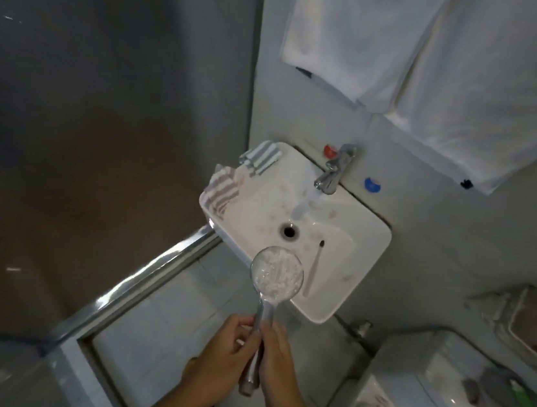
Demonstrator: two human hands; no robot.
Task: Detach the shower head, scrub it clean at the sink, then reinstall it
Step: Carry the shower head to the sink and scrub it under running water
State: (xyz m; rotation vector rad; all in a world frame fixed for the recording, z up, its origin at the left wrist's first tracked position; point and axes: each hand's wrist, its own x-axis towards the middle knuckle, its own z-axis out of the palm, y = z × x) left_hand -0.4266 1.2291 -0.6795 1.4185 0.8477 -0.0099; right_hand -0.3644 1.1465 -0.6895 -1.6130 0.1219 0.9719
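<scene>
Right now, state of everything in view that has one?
shower head: detached, face covered in white foam, held over the sink's near edge
left hand: grips the handle
right hand: grips the handle
faucet: running
sink: drain open, unplugged
toothbrush: lying in the basin
white towels: hanging
striped cloths: draped over the sink's far-left corner

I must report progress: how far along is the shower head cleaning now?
Done: the shower head is detached. In hand: both hands grip its handle at the sink edge; foam covers its face, the tap runs and a brush lies in the basin. Left: rinsing, reinstalling.
</scene>
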